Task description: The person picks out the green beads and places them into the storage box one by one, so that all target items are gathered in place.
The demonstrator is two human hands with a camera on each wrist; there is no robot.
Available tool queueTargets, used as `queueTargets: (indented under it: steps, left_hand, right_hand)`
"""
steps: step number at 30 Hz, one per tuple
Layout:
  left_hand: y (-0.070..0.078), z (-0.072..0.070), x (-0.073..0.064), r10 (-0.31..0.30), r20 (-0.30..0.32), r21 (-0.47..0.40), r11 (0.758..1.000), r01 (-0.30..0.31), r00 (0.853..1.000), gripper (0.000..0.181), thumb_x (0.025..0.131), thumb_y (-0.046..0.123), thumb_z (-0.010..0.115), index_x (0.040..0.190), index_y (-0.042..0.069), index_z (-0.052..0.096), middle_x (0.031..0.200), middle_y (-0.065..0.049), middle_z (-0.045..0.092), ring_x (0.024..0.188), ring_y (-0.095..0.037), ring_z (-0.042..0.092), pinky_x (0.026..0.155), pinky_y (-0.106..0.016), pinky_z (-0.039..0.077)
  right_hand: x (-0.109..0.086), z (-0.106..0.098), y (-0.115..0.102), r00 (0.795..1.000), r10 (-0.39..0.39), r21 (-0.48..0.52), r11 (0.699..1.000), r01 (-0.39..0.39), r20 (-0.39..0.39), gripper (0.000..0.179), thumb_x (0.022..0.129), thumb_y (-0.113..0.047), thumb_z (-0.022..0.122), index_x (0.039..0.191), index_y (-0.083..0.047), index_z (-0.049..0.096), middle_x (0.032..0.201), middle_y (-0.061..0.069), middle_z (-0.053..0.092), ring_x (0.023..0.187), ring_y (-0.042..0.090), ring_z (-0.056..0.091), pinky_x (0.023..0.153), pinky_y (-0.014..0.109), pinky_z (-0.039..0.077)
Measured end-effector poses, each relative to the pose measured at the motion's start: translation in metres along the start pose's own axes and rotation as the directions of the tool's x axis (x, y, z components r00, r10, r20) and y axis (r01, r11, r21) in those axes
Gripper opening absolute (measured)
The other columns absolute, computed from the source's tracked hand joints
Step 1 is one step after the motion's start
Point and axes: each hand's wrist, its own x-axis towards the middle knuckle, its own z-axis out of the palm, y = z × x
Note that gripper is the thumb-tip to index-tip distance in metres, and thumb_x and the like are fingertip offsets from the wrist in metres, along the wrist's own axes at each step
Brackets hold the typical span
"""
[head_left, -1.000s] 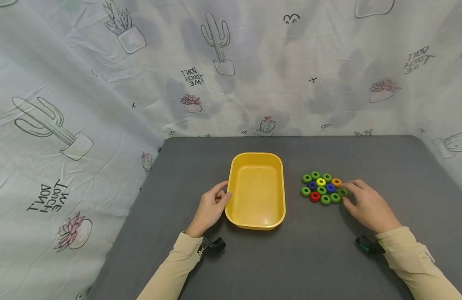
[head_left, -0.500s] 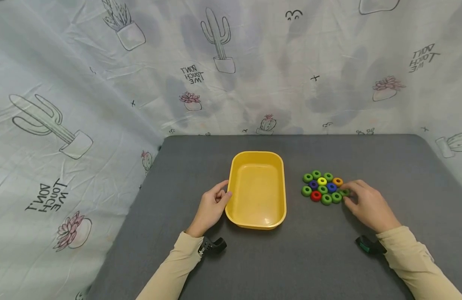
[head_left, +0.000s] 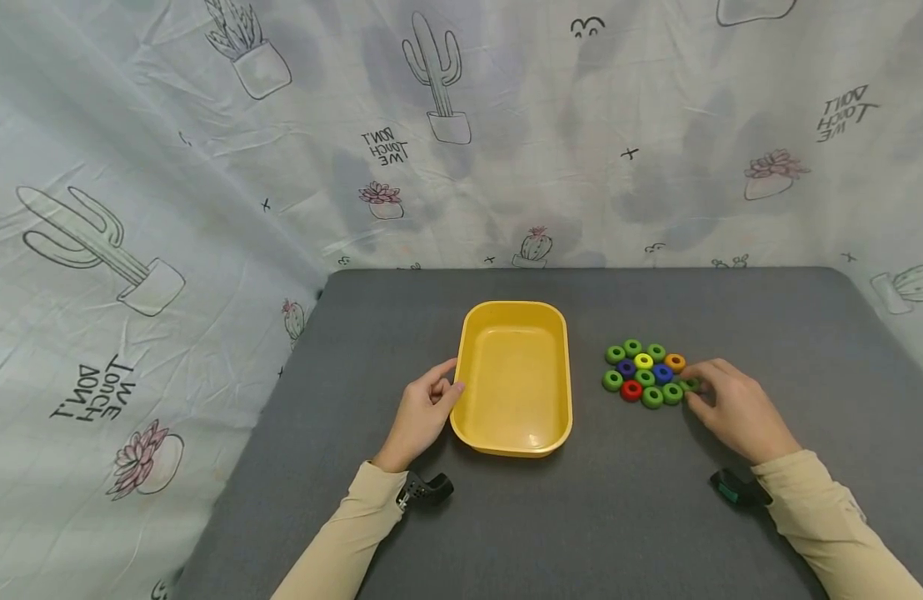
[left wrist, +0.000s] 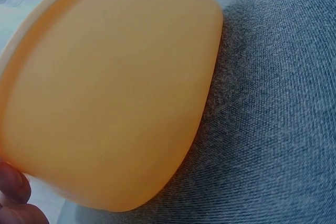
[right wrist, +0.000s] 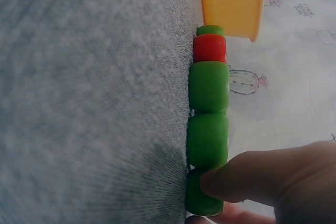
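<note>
My left hand (head_left: 420, 412) grips the left rim of a yellow plastic tray (head_left: 514, 392), with the thumb over the edge. The left wrist view shows the tray's outer wall (left wrist: 115, 98) close up, with fingertips (left wrist: 14, 184) at its rim. To the right of the tray, a flat cluster of coloured rings lies on the table. At the cluster's right end my right hand (head_left: 739, 412) pinches a green ring (right wrist: 198, 198) between thumb and finger. Around it are more green rings (head_left: 652, 397), a red ring (head_left: 631, 390), an orange ring (head_left: 675, 362), a yellow ring (head_left: 643, 361) and blue rings (head_left: 662, 373).
The table top (head_left: 581, 517) is dark grey and cloth-like. A white curtain (head_left: 506, 192) printed with cacti hangs behind it and along the left side. Black straps with a camera mount (head_left: 426, 490) sit at both wrists.
</note>
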Motion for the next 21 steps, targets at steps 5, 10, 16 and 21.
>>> queueTargets:
  steps: [5,10,16,21]
  left_hand:
    - [-0.002,0.001,0.0,0.005,0.001,-0.008,1.0,-0.005,1.0,0.045,0.105,0.016,0.065,0.146,0.0,0.057,0.069,0.001,0.046,0.058,-0.007,0.04,0.06,-0.021,0.035]
    - [-0.004,0.001,0.0,0.014,-0.006,-0.012,1.0,-0.014,1.0,0.045,0.104,0.017,0.066,0.146,0.002,0.058,0.068,0.001,0.046,0.057,-0.007,0.04,0.059,-0.021,0.035]
    - [-0.005,0.003,0.001,0.009,-0.021,-0.024,1.0,-0.01,1.0,0.044,0.103,0.015,0.067,0.145,0.001,0.06,0.069,-0.001,0.046,0.056,-0.007,0.04,0.059,-0.021,0.035]
    - [-0.004,0.005,0.002,-0.02,-0.024,-0.011,1.0,0.02,0.999,0.045,0.103,0.007,0.066,0.145,-0.006,0.057,0.069,-0.004,0.045,0.056,-0.006,0.038,0.06,-0.02,0.033]
  right_hand:
    - [0.0,0.001,0.001,1.0,-0.007,0.001,1.0,0.007,-0.006,0.032,0.082,0.005,0.081,0.111,-0.002,0.072,0.107,0.018,0.067,0.086,0.029,0.063,0.064,0.042,0.049]
    - [0.0,0.0,0.001,1.0,-0.004,0.007,1.0,0.004,0.002,0.031,0.083,0.004,0.081,0.111,-0.001,0.072,0.109,0.02,0.068,0.088,0.032,0.065,0.066,0.047,0.052]
    - [0.002,-0.008,-0.005,1.0,-0.005,0.021,1.0,0.005,-0.028,0.031,0.083,0.002,0.082,0.112,-0.001,0.072,0.106,0.019,0.068,0.085,0.03,0.064,0.061,0.039,0.049]
    - [0.006,-0.015,-0.017,0.997,-0.027,0.047,0.998,0.03,-0.071,0.034,0.082,-0.001,0.085,0.113,-0.004,0.072,0.106,0.014,0.069,0.082,0.028,0.065,0.06,0.033,0.049]
